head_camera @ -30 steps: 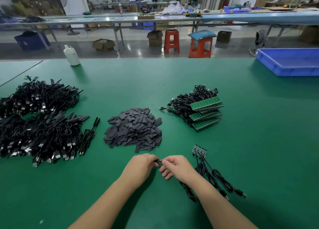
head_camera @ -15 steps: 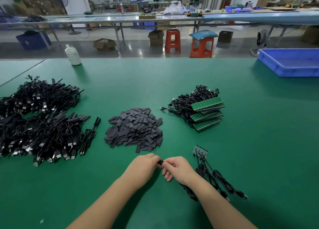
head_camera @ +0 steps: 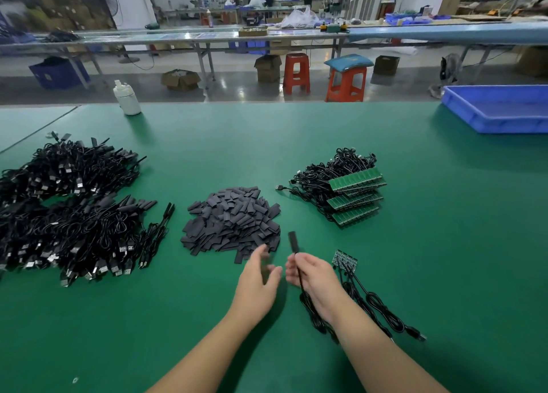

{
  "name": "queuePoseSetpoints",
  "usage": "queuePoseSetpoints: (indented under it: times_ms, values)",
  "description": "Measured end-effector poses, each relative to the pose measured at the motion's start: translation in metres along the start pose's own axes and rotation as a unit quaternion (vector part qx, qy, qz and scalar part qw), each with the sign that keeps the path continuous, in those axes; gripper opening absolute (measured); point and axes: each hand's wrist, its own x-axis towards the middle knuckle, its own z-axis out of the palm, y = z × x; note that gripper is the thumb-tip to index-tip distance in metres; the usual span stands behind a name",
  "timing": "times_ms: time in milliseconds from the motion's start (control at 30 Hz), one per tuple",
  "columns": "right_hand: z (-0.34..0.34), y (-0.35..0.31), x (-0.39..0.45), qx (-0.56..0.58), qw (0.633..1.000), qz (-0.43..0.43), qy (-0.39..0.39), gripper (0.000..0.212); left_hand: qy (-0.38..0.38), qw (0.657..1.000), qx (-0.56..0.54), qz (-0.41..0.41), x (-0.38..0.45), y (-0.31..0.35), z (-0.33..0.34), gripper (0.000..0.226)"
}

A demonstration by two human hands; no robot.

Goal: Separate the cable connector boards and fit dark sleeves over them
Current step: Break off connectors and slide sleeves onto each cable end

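Observation:
My right hand (head_camera: 311,274) pinches a black cable just below its sleeved connector (head_camera: 293,241), which sticks up dark and upright above my fingers. My left hand (head_camera: 258,277) is blurred, its fingers spread and holding nothing, at the near edge of the heap of dark sleeves (head_camera: 234,220). A short strip of joined connector boards (head_camera: 345,259) lies right of my right hand, with its cables (head_camera: 379,306) trailing toward me. A stack of green board strips (head_camera: 355,197) with attached cables sits farther right.
A large heap of sleeved black cables (head_camera: 68,214) covers the left of the green table (head_camera: 444,244). A white bottle (head_camera: 127,97) stands at the far edge, a blue tray (head_camera: 501,111) at the far right. Stools and workbenches lie beyond.
My hands were together on the connector; now they have parted. The left hand has let go and moved toward the sleeve heap, while the right has lifted the sleeved cable.

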Motion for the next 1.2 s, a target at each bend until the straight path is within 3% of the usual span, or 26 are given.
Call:
queuePoseSetpoints:
  times_ms: [100,200,267,300,367,400,433,500,533,600,667,733,833,933,1033,1100,1200]
  values:
    - [0.006,-0.007,0.005,0.240,0.970,0.010,0.049,0.018,-0.088,0.993,-0.042,-0.071,-0.008,0.007,0.010,0.042]
    - [0.014,-0.010,0.009,0.308,0.949,0.019,0.062,0.018,-0.065,0.992,-0.070,-0.078,-0.010,0.011,0.018,0.019]
    - [0.015,-0.011,0.010,0.255,0.966,0.005,0.049,0.020,-0.049,0.988,-0.109,-0.100,-0.010,0.014,0.018,0.012]
    - [0.013,-0.012,0.009,0.174,0.984,-0.010,0.041,0.021,-0.043,0.984,-0.131,-0.113,-0.009,0.015,0.014,0.012]
    - [0.003,-0.018,0.008,-0.120,0.990,-0.063,0.046,0.021,-0.019,0.979,-0.159,-0.125,-0.003,0.015,-0.002,0.013]
    - [-0.007,-0.021,0.009,-0.282,0.951,-0.105,0.067,0.022,0.003,0.981,-0.153,-0.120,0.003,0.014,-0.014,0.014]
    - [-0.019,-0.025,0.010,-0.422,0.889,-0.151,0.093,0.024,0.030,0.985,-0.126,-0.110,0.011,0.010,-0.030,0.015]
    - [-0.045,-0.034,0.012,-0.608,0.760,-0.191,0.130,0.029,0.093,0.991,-0.031,-0.089,0.028,0.001,-0.072,0.017]
    - [-0.058,-0.036,0.013,-0.664,0.714,-0.174,0.140,0.032,0.123,0.989,0.007,-0.082,0.037,-0.005,-0.095,0.018]
    - [-0.076,-0.041,0.014,-0.717,0.677,-0.096,0.136,0.040,0.184,0.978,0.059,-0.080,0.054,-0.022,-0.140,0.021]
    - [-0.085,-0.041,0.012,-0.722,0.680,-0.044,0.120,0.044,0.243,0.958,0.119,-0.090,0.068,-0.042,-0.177,0.027]
    - [-0.086,-0.040,0.011,-0.719,0.683,-0.048,0.123,0.043,0.247,0.941,0.194,-0.125,0.080,-0.065,-0.205,0.041]
    - [-0.082,-0.041,0.010,-0.693,0.704,-0.051,0.145,0.040,0.141,0.917,0.319,-0.193,0.088,-0.090,-0.225,0.059]
    - [-0.075,-0.043,0.008,-0.671,0.726,-0.040,0.148,0.043,0.084,0.892,0.401,-0.191,0.090,-0.101,-0.221,0.061]
    - [-0.070,-0.046,0.009,-0.660,0.737,-0.022,0.147,0.040,0.113,0.871,0.451,-0.158,0.087,-0.101,-0.209,0.056]
    - [-0.067,-0.051,0.009,-0.615,0.773,-0.018,0.153,0.032,0.164,0.866,0.464,-0.091,0.083,-0.095,-0.198,0.048]
    - [-0.064,-0.061,0.007,-0.546,0.826,-0.040,0.138,0.022,0.215,0.888,0.405,0.023,0.076,-0.073,-0.171,0.036]
